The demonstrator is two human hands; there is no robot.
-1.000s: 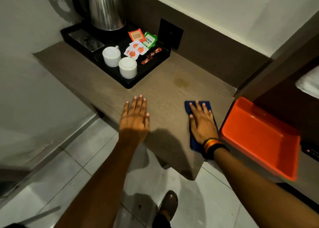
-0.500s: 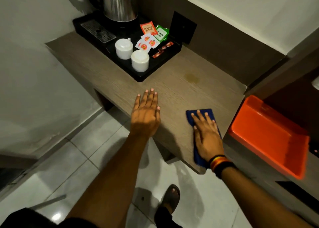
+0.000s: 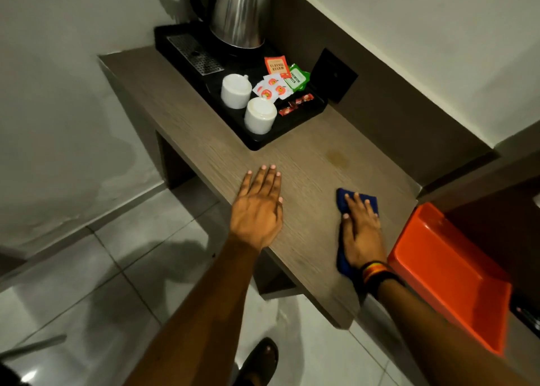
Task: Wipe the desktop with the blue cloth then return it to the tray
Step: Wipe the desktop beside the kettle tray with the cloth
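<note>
A wood-grain desk [image 3: 304, 169] is fixed along a pale wall over grey floor tiles. Nearest, the right hand [image 3: 361, 233] is laid flat on the blue cloth [image 3: 342, 198], fingers [image 3: 357, 203] spread on top rather than curled round it; cloth edges peek out past fingertips and wrist. The left hand [image 3: 257, 207] is pressed flat on bare desk, fingers together. The orange tray [image 3: 455, 271] sits just right of the cloth. Further back, a faint stain [image 3: 337, 156] and a black tray [image 3: 257, 143] with cups [image 3: 248, 105] can be seen.
</note>
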